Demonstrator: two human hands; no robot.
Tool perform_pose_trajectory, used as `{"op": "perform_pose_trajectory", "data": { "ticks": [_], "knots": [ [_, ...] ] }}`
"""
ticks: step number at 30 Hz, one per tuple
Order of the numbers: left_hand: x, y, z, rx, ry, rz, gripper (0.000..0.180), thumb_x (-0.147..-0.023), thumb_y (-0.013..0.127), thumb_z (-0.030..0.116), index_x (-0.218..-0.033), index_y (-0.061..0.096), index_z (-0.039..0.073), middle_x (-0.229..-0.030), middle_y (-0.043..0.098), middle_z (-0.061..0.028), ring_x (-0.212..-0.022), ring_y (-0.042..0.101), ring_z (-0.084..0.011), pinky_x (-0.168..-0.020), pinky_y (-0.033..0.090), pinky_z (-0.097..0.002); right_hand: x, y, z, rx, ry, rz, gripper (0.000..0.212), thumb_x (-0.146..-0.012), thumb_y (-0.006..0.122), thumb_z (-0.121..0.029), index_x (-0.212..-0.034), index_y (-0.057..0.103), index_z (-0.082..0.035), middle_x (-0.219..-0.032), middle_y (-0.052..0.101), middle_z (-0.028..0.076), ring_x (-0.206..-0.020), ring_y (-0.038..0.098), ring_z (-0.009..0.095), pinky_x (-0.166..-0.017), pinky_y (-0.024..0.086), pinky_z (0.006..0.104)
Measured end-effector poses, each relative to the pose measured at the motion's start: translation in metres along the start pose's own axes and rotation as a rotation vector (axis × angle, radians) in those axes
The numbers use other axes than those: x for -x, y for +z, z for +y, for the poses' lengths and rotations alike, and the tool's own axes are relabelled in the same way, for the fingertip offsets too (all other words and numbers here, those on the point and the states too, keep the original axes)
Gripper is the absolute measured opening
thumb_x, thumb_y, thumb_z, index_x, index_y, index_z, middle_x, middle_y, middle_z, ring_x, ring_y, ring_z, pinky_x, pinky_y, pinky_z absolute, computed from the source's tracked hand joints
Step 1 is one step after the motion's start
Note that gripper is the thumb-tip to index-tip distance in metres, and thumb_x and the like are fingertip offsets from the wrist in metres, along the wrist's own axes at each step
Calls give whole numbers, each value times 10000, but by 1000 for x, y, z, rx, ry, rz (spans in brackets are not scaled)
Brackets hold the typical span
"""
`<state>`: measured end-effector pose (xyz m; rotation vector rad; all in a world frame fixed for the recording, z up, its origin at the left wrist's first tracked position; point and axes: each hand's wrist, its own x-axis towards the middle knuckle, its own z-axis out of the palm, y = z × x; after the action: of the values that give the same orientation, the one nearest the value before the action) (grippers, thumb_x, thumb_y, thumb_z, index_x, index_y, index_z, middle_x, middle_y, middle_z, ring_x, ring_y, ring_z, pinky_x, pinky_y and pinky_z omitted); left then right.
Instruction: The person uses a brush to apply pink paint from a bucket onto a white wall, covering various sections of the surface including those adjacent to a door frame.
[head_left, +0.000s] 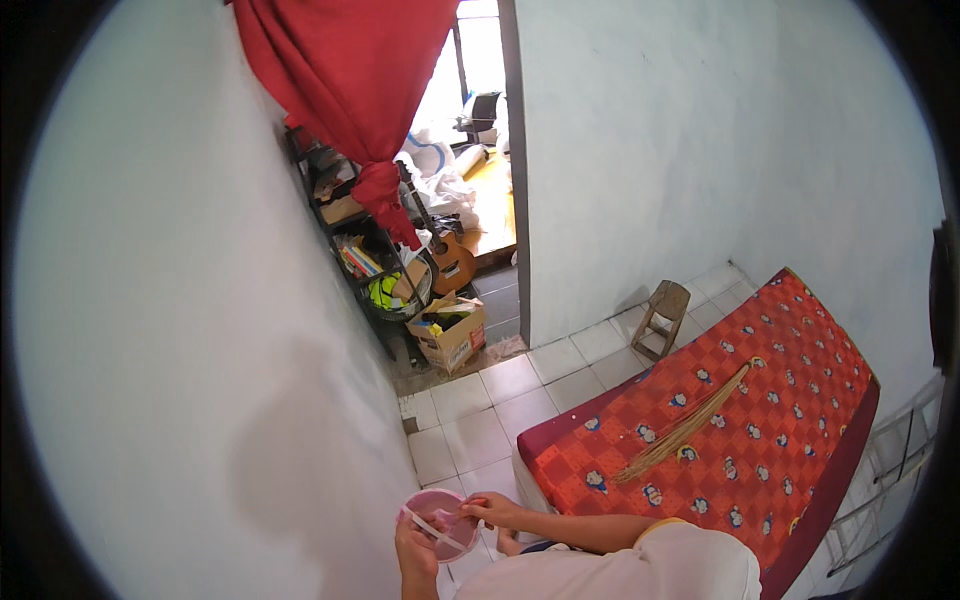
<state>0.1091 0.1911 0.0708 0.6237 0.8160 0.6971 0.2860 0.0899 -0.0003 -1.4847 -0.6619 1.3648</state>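
A round pink basket (462, 497) with a pale strap-like handle across its top is held low in front of me, beside the left wall. My left hand (415, 545) grips it at its left side. Over the basket's right rim comes my right hand (487, 510), its fingers pinched together. A small pink piece shows by those fingertips, too small to name. Part of the basket's inside is hidden by my fingers.
A mattress (640, 400) with a red patterned cover lies to the right, a stick broom (690, 425) on it. Beyond it stands a wooden stool (663, 315). Near the red-curtained doorway are a cardboard box (452, 340), a guitar (453, 265) and a loaded shelf (345, 225).
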Motion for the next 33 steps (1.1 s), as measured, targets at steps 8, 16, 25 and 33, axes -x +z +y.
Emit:
{"op": "perform_pose_trajectory", "data": {
  "ticks": [8, 16, 25, 33],
  "knots": [
    [-85, 57, 23, -81, -92, -96, 335, -1003, 479, 301, -1146, 524, 2, -894, 633, -116, -761, 629, -241, -730, 548, -409, -64, -46, -32, -243, -89, 118, 305, -991, 599, -263, -1169, 634, -18, -943, 718, 48, -775, 666, 110, -518, 460, 232],
    [-163, 126, 46, -159, -128, -181, 317, -1004, 481, 297, -1110, 541, 4, -882, 623, -106, -754, 624, -228, -724, 543, -396, -109, -109, -70, -390, -204, 214, 282, -1014, 574, -264, -1161, 615, -28, -957, 728, 51, -775, 688, 119, -506, 461, 229],
    [-246, 199, 36, -253, -180, -304, 298, -1004, 474, 281, -1123, 517, 11, -844, 601, -98, -704, 603, -218, -645, 526, -358, -109, -167, -88, -479, -244, 495, 280, -1029, 545, -271, -1160, 600, -30, -972, 730, 54, -756, 677, 107, -500, 461, 225],
    [-325, 278, 13, -351, -375, -505, 243, -999, 435, 268, -1009, 558, 59, -775, 542, -45, -697, 521, -182, -644, 454, -324, -125, -216, -85, -598, -303, 773, 311, -1032, 540, -285, -1192, 578, -21, -1044, 732, 79, -780, 648, 107, -507, 458, 226]
  ]
}}
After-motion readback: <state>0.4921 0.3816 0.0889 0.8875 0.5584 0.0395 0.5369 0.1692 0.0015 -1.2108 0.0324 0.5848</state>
